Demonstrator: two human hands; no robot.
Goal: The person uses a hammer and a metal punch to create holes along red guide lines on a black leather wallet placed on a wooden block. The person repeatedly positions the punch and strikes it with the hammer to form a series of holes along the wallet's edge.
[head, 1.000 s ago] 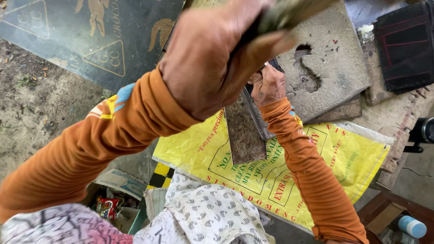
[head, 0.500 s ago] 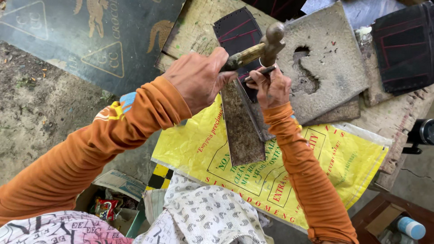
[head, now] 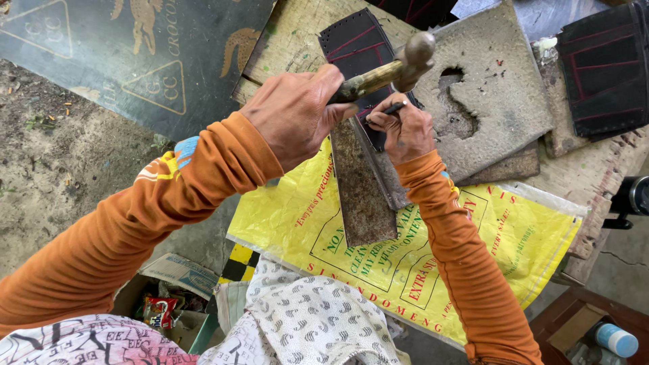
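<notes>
Head view shows the left hand (head: 295, 113) wrapped in a full fist around the wooden handle of a hammer (head: 395, 65), whose metal head hangs just above the work. The right hand (head: 404, 130) pinches a thin dark punch (head: 391, 108) between thumb and fingertips, its tip set on a dark stitched panel (head: 355, 42) with red lines, which lies on a rusty flat metal bar (head: 359, 189) running toward the body. The step in hand looks like a strike on the punch; I judge it calls for a short, square blow that keeps the hammer head clear of the right knuckles, which sit just beside the punch. Room is tight there: the pitted stone slab (head: 503, 94) with its hollow lies right of the hand, and another dark panel (head: 605, 67) lies well apart at the far right. A yellow woven sack (head: 520, 236) covers the near bench edge under both orange sleeves, so the elbows have open space toward the body, with bare ground off to the left.
</notes>
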